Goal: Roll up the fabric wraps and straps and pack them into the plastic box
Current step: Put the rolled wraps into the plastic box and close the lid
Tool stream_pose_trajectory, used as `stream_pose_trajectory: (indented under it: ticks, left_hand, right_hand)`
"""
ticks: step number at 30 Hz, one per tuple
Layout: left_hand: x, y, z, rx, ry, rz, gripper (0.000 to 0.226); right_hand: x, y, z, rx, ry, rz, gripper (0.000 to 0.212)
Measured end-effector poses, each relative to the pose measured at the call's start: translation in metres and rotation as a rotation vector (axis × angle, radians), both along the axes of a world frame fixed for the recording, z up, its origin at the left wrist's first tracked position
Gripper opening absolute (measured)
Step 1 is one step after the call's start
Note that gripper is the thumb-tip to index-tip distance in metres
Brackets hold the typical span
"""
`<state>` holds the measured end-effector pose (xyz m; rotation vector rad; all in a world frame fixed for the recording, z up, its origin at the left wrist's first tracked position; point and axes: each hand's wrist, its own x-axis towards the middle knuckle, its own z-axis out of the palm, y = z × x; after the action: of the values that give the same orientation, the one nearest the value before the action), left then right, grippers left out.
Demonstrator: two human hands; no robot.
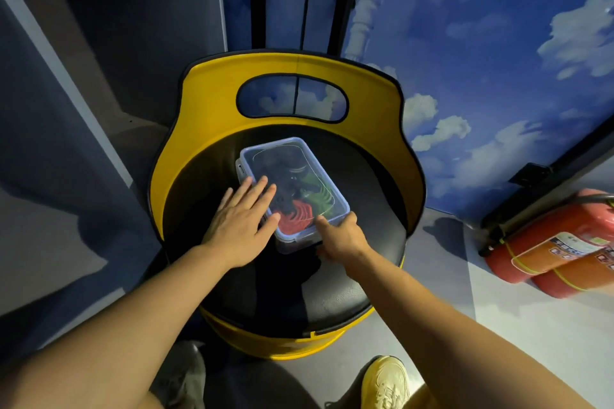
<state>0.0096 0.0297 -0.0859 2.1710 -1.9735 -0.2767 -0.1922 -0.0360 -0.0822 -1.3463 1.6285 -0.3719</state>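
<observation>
Head view, looking down at both hands working over a round black padded seat (332,302) of a yellow barrel-shaped chair (212,100). The left hand (241,226) is lying flat with its grip spread apart, fingers straight and slightly fanned; the fingertips (264,181) are pressing on the near-left part of the translucent plastic lid (292,156) of a clear rectangular plastic box (290,244). The right hand (342,236) is curling its grip around the box's near-right corner: the thumb is lying on the lid's rim while the remaining fingers are tucking under the edge, out of sight. The box is sitting on the seat a little behind its centre, turned at an angle, with the lid covering it. Through the lid a rolled red fabric wrap (295,216), a rolled green fabric wrap (317,191) and dark black straps (279,173) are showing, packed side by side. Both bare forearms are reaching forward from the lower corners, converging on the box. Two red fire extinguishers (548,249) are lying on the floor at right, against a blue cloud-painted wall (481,43). A yellow shoe (385,382) is showing at the bottom edge.
</observation>
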Motion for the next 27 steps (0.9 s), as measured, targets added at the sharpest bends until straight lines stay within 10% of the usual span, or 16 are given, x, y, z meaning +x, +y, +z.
stream_pose_trajectory:
  ticks: [10, 17, 23, 27]
  left_hand:
    - [-0.009, 0.027, 0.011, -0.111, 0.034, -0.186, 0.065]
    - [0.018, 0.009, 0.009, 0.101, 0.420, 0.350, 0.074]
    - [0.013, 0.009, 0.006, -0.051, 0.641, 0.421, 0.081]
    - [0.011, 0.023, -0.004, -0.094, 0.689, 0.385, 0.082]
  right_hand:
    - [-0.008, -0.036, 0.016, -0.233, 0.091, -0.055, 0.037]
    - [-0.008, -0.007, 0.015, -0.058, 0.082, 0.100, 0.038]
    - [-0.010, -0.008, 0.005, -0.120, -0.004, 0.065, 0.028]
    - [-0.019, -0.026, 0.008, -0.176, -0.036, 0.074, 0.059]
